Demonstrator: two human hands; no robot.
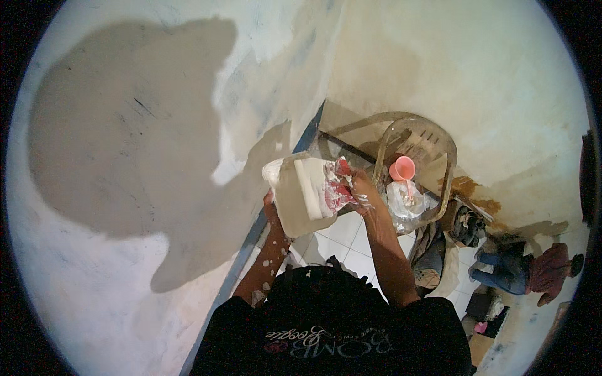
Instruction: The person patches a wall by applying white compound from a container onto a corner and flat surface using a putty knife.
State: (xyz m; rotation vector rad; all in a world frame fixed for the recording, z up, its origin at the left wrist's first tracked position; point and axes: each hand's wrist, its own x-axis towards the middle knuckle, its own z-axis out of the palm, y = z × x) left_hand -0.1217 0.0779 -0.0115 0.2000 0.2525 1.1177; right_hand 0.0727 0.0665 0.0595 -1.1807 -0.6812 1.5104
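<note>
Your left hand [271,207] grips the left edge of a pale, flat board [290,203]. The visible fingers are clamped on that edge; the remaining ones are hidden by the board, so their position cannot be told. The board is between your two hands, tilted, and extends from your left fingers toward your right fingers. A thick strip of white paste [307,188] runs across it, to the right of your left fingers. More paste coats the board's corner just above the left fingers.

Your right hand [365,190] holds a red flat tool [340,195], with the fingers clamped on its right side. The tool is smeared with white paste and is to the left of your right fingers, over the right part of the board. Whether its edge touches the board cannot be told. White paste also marks your right hand, and white spots mark your left forearm.

To the right of your right fingers stands a chair [453,160] with curved arms. On it, nearest those fingers, are a pink dipper [402,168] and a clear plastic bag [401,210] just below it. To the left of your left fingers is a pale wall [125,182] bearing a large shadow. White floor tiles [342,250] show below the board. Well to the right of your right fingers, another person [544,271] wears blue trousers.
</note>
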